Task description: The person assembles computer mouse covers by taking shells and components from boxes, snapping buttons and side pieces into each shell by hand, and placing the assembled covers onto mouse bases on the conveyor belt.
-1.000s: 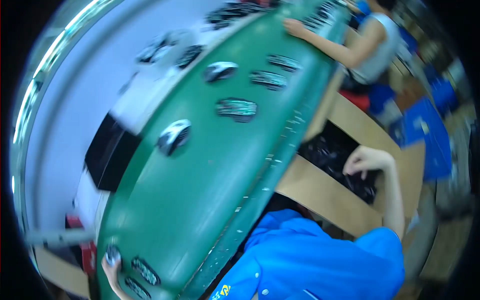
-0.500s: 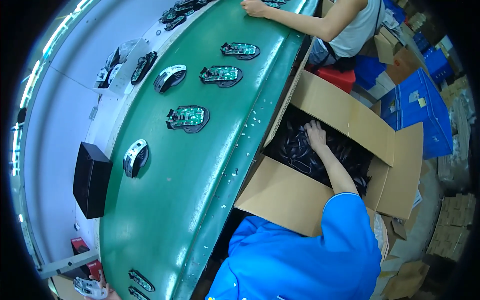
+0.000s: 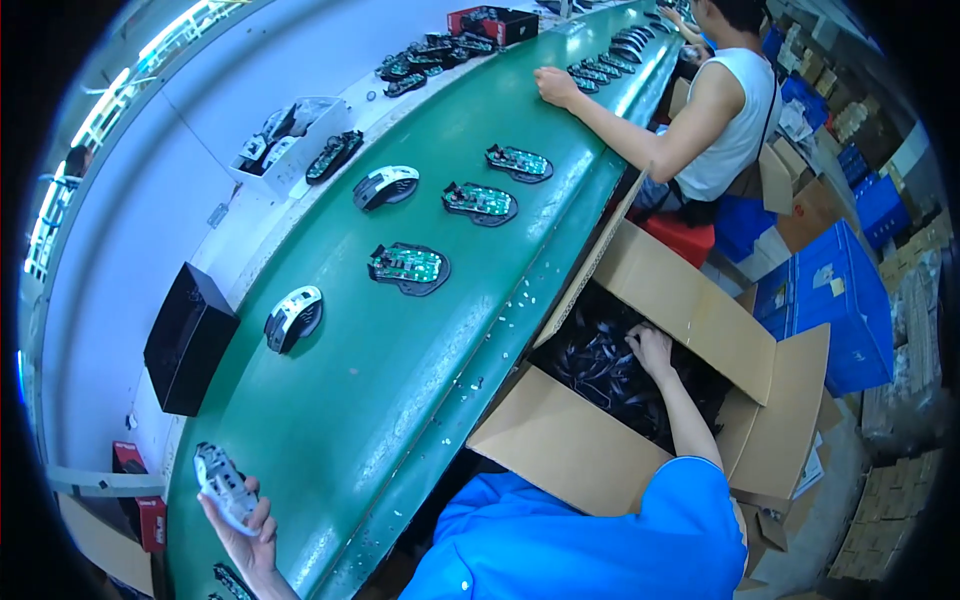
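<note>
In my left hand (image 3: 244,530), raised over the near left of the green belt, is a white-and-grey computer mouse shell (image 3: 225,484), its inner side showing. My right hand (image 3: 652,349) is down in the open cardboard box (image 3: 570,425) at my right, on a heap of thin black plastic parts (image 3: 612,370). Its fingers are curled, and whatever is between them is too small to make out. On the green belt (image 3: 330,440) lie two white-and-black mice (image 3: 294,319) and several black mouse bases with green circuit boards (image 3: 409,268).
Along the belt's far edge stand a black box (image 3: 188,340), a white bin of mouse shells (image 3: 283,150) and a pile of mouse bases (image 3: 430,62). Beyond my box, a co-worker in a white top (image 3: 735,110) rests an arm on the belt. Blue crates (image 3: 825,310) stand right.
My left hand has come up over the belt with the mouse shell, now tilted upright. My right hand has shifted within the box, its fingers more curled. The view has turned.
</note>
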{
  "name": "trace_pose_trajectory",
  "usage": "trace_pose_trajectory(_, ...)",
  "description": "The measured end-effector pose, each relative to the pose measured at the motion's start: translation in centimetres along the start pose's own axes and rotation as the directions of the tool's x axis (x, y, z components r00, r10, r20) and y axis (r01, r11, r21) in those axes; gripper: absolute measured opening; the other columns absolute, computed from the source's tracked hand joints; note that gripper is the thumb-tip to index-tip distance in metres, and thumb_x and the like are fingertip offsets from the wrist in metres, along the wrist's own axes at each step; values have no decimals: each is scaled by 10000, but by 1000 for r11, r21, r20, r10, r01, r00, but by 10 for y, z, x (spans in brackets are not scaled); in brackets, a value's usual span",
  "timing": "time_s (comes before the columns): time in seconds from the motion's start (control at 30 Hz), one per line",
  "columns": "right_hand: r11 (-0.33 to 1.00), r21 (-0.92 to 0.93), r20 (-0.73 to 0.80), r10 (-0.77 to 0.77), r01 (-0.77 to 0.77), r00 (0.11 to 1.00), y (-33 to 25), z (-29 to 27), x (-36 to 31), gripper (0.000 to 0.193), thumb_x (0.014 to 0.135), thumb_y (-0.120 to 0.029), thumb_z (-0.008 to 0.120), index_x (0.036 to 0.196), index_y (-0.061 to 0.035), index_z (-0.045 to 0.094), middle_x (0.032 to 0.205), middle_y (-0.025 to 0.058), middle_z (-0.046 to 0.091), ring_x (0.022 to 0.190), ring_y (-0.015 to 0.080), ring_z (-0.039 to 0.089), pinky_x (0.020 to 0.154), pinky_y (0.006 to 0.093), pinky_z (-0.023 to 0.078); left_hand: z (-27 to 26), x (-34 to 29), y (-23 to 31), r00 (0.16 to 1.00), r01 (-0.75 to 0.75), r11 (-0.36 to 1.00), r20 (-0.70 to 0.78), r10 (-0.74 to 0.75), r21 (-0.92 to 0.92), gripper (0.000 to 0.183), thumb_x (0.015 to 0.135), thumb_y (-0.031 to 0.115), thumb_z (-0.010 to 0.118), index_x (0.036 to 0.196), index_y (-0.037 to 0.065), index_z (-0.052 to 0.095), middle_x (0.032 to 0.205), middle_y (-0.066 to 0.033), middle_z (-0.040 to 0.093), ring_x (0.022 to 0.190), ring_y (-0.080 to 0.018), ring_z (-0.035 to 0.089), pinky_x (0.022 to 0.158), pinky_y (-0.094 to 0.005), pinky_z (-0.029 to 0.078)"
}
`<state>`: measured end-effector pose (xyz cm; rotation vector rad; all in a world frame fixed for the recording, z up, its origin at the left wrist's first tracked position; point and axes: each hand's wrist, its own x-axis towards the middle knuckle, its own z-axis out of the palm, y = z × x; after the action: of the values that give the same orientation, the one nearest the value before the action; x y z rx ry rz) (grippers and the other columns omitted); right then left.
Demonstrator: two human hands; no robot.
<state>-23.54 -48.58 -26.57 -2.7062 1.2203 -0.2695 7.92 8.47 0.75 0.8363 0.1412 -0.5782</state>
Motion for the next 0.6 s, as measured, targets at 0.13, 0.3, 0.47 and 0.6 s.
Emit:
trace_pose_trajectory(0.13,982,52,12,179,-179,984,-21,-40,-12,163,803,-214,637,816,-52,621,791,136,642,769,327,624,698,442,483,-23,4,-17,1000,14,1000,-9,-13,24,528,931,374,496,1341,92,317,1029,-115,504,570,-90,377,347,-182,296)
trace_pose_trajectory(0.3,901,393,761,-205,-185,616,-140,-221,-9,217,816,-215,674,899,-15,652,772,66,632,659,92,614,537,215,481,-38,-13,-26,998,49,996,44,-52,71,634,833,225,651,1328,35,303,1141,-133,497,622,-81,406,366,-155,322)
trace_pose_trajectory(0.47,246,961,142,-828,124,542,-274,-284,-8,141,748,-44,725,864,5,664,802,64,613,705,108,587,603,222,455,-14,-31,-38,997,79,962,4,-83,263,696,703,171,711,1291,49,360,1091,-97,528,602,-70,417,370,-158,310)
trace_pose_trajectory(0.6,240,964,170,-890,116,424,-384,-254,-21,123,785,-84,692,891,-24,675,890,49,602,783,119,573,655,231,448,28,-22,-40,999,38,861,-47,-17,507,860,641,155,761,1369,75,312,1073,-56,521,765,-69,488,492,-174,346)
